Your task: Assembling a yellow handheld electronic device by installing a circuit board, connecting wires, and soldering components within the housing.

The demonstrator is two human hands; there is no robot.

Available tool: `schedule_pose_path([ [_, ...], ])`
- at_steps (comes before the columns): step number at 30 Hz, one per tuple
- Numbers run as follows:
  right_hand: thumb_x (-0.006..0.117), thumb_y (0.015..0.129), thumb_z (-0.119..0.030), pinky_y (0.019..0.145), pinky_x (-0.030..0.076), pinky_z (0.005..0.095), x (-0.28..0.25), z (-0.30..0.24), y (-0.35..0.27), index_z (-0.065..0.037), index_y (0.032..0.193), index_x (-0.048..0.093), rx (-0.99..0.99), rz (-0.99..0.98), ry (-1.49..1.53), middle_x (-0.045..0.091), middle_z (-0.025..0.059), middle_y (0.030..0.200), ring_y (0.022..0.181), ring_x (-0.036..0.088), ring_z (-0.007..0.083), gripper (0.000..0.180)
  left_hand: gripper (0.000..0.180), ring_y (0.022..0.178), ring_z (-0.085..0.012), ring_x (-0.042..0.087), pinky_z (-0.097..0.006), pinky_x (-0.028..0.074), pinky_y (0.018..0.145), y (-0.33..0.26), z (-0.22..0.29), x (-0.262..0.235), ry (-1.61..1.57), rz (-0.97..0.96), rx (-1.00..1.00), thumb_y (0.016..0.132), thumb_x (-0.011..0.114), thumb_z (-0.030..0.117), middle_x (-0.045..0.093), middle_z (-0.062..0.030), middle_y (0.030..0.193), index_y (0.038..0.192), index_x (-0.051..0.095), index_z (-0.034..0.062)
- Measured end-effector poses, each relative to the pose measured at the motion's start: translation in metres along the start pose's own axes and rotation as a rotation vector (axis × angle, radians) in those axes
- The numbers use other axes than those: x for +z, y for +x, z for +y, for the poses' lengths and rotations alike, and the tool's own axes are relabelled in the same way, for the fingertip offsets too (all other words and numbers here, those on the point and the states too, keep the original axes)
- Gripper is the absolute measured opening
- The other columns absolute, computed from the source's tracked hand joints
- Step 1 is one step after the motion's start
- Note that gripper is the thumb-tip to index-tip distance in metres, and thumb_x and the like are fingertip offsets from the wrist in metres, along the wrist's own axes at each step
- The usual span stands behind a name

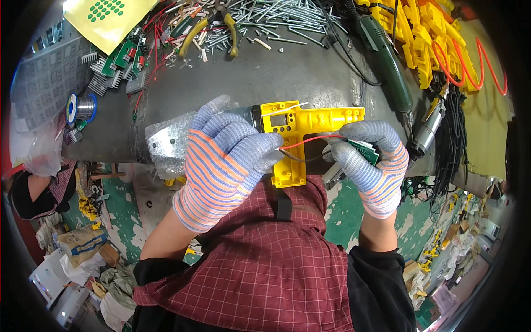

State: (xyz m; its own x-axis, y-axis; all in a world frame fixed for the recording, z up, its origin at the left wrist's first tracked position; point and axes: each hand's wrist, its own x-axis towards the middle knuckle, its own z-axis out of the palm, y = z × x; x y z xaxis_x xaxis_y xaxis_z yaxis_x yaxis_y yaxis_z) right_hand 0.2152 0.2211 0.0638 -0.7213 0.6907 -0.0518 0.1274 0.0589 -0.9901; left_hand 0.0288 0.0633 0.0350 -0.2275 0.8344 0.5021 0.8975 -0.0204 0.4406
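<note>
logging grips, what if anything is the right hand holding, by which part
The right hand holds a green circuit board; the exact grip is hidden.

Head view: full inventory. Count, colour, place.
Housing: one, yellow, centre
Circuit board: one, green, centre-right
Wires: two, red and dark, centre
Bubble wrap: one, clear, centre-left
Screws: many, silver, top
Pliers: one, yellow-handled, top
Solder spool: one, blue-rimmed, left
Heatsink boards: several, green-silver, upper left
Dotted sheet: one, yellow, top left
Handheld tool: one, green, upper right
Plastic shells: many, yellow, top right
Coiled hose: one, orange-red, upper right
Cables: bundle, black, right
Workbench: one, dark, upper half
Floor clutter: uncounted, mixed, lower sides
Apron: one, maroon check, bottom
Left hand: one, orange-blue glove, centre-left
Right hand: one, orange-blue glove, centre-right
</note>
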Motion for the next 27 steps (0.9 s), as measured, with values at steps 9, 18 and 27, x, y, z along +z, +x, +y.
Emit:
schedule_pose_path([
  [9, 0.081, 0.075, 0.0, 0.069, 0.055, 0.0302, 0.016, -0.004, -0.019, -0.004, 0.095, 0.072, -0.261, -0.018, -0.219, 0.072, 0.0095, 0.089, 0.077, 0.07, 0.0222, 0.023, 0.023, 0.078, -0.0264, 0.06, -0.053, 0.042, 0.104, 0.0, 0.005, -0.001, 0.018, -0.019, -0.093, 0.068, 0.077, 0.009, 0.058, -0.0038, 0.078, 0.088, 0.066, 0.0125],
  [18, 0.08, 0.076, 0.0, 0.067, 0.054, 0.0288, 0.017, 0.0, -0.02, -0.003, 0.097, 0.071, -0.268, 0.157, -0.291, 0.071, 0.0098, 0.084, 0.07, 0.069, 0.0193, 0.023, 0.037, 0.089, -0.0296, 0.061, -0.052, 0.042, 0.104, -0.005, 0.0, -0.004, 0.041, -0.071, -0.072, 0.069, 0.082, 0.019, 0.062, -0.0078, 0.092, 0.102, 0.068, 0.0121],
  [27, 0.081, 0.074, 0.003, 0.067, 0.054, 0.0301, 0.0, 0.012, -0.022, -0.003, 0.097, 0.07, -0.432, 0.221, -0.528, 0.071, 0.0116, 0.085, 0.072, 0.069, 0.0229, 0.026, 0.083, 0.117, -0.0358, 0.05, -0.048, 0.038, 0.102, -0.027, -0.023, -0.018, 0.22, -0.246, -0.197, 0.072, 0.079, 0.044, 0.053, -0.0145, 0.127, 0.14, 0.048, 0.0091],
])
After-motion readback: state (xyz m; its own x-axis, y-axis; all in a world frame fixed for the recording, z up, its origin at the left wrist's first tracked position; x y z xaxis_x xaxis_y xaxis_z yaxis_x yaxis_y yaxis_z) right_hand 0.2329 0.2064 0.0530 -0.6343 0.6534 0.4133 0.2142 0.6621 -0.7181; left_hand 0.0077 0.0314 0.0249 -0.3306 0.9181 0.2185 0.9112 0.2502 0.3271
